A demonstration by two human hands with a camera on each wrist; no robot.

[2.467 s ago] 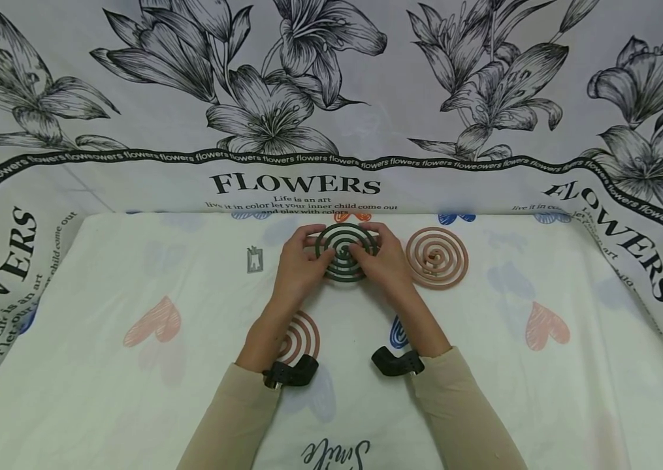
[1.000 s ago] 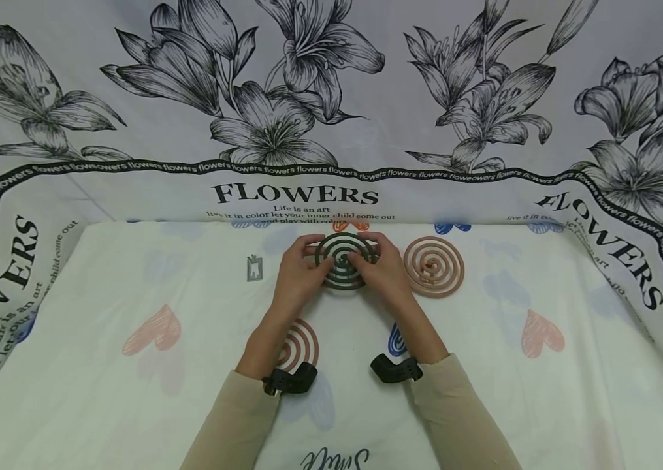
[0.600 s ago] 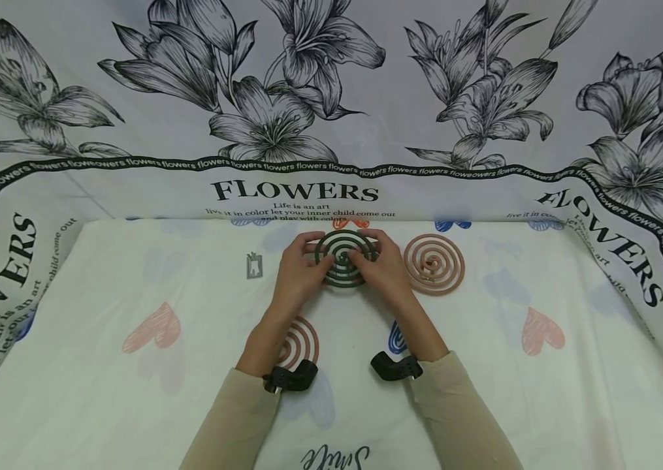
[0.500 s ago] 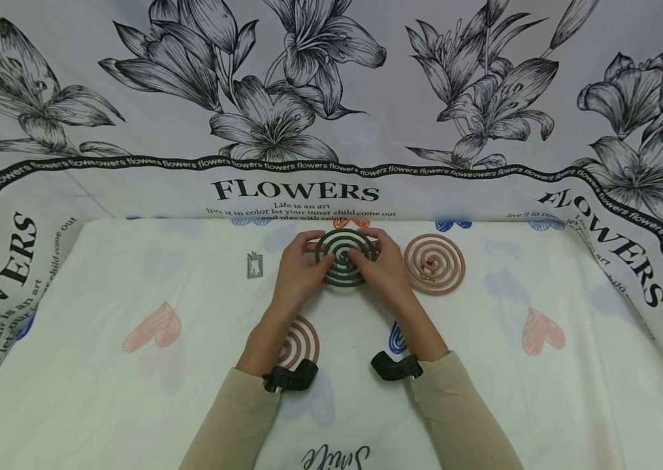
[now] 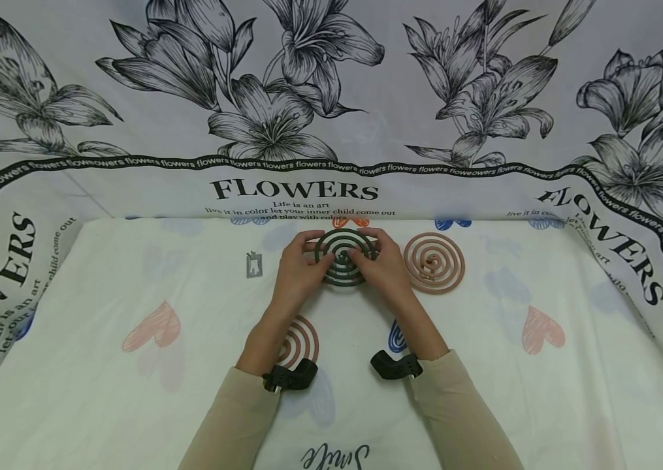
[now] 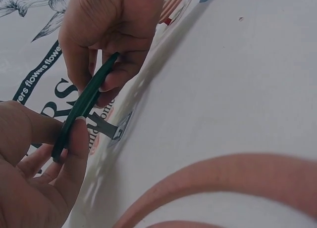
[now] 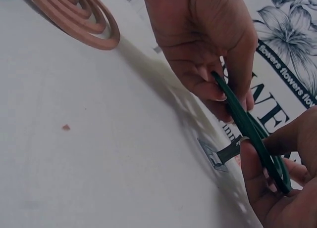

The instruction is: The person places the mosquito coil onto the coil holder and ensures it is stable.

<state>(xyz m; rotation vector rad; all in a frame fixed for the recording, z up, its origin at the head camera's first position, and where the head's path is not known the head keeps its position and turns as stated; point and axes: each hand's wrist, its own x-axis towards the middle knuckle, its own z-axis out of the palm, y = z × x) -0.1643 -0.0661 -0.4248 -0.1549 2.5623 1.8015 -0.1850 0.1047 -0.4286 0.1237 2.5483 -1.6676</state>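
We see the left hand and the right hand together, both gripping one green coil. Each hand pinches it from its own side, with the thumb on the face towards us, near the middle of the spiral, and other fingers behind. In the wrist views we see the coil almost edge-on, tilted and raised off the cloth. Just under it, we find a small metal stand: its base is on the cloth, and its upright strip rises to the coil. We cannot tell whether the two are joined.

Beside the right hand we see a brown coil lying flat, with something small near its middle that we cannot make out. On the other side, near the left hand, a small grey metal piece lies on the cloth. Below the left wrist we find a second brown coil, which the forearm partly hides in the head view. In the right wrist view we notice a tiny reddish fleck on the cloth.

We see a black camera on the left wrist and another black camera on the right, both next to beige sleeves. Pale hearts are printed on the white cloth, and behind it hangs a curtain with black flower drawings.
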